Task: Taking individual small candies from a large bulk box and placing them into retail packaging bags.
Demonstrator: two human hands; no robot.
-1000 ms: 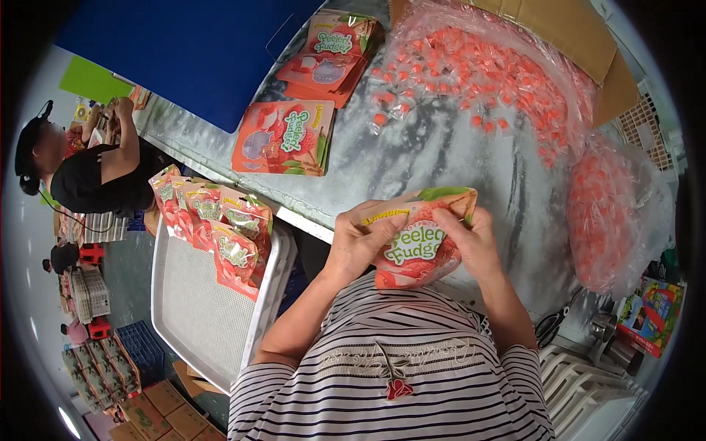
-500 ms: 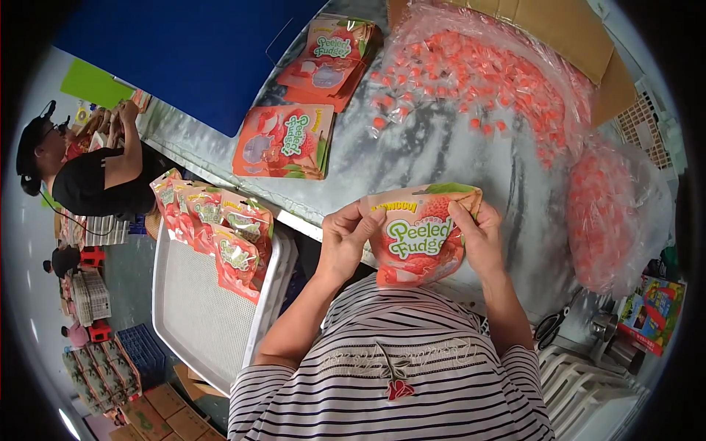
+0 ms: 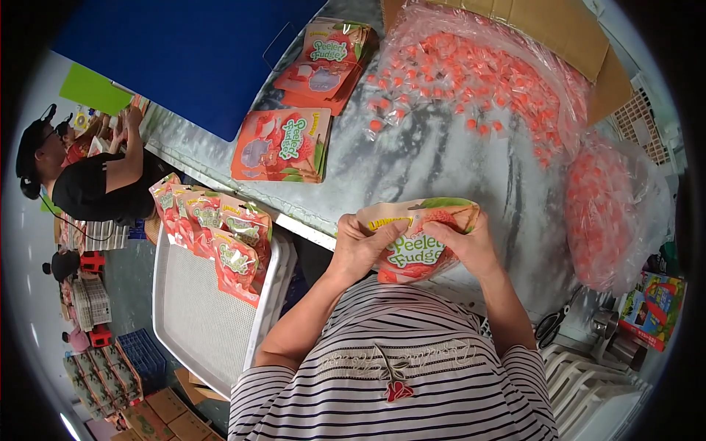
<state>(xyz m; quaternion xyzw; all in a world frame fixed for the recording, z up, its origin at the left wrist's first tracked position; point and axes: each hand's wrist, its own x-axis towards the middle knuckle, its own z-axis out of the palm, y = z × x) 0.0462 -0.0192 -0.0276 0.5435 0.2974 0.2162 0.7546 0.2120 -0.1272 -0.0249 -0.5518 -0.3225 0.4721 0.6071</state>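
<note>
A red and peach candy pouch (image 3: 413, 257) with a green leaf printed at its upper corner is held upright in front of my striped shirt. My left hand (image 3: 354, 248) grips its upper left edge, thumb laid across the front. At the other side, my right hand (image 3: 472, 241) pinches the top edge, its thumb pressed near the middle. Both thumbs lie just below the pouch's top strip. Beyond the pouch on the grey table, small wrapped red candies (image 3: 478, 81) spill from a clear plastic liner. Flat pouches lie in two stacks, one nearer (image 3: 283, 147) and one farther (image 3: 327, 66).
Left of me, a white mesh tray (image 3: 195, 312) bears several plump pouches (image 3: 235, 261). A tied clear bag of candies (image 3: 604, 220) sits at right, near scissors (image 3: 550, 329). A cardboard box (image 3: 566, 37) stands behind the candies. A co-worker (image 3: 99, 180) works at far left.
Both thumbs have slid inward across the front of the pouch. The pouch's top has tipped toward me and dropped slightly, and the hands are closer together.
</note>
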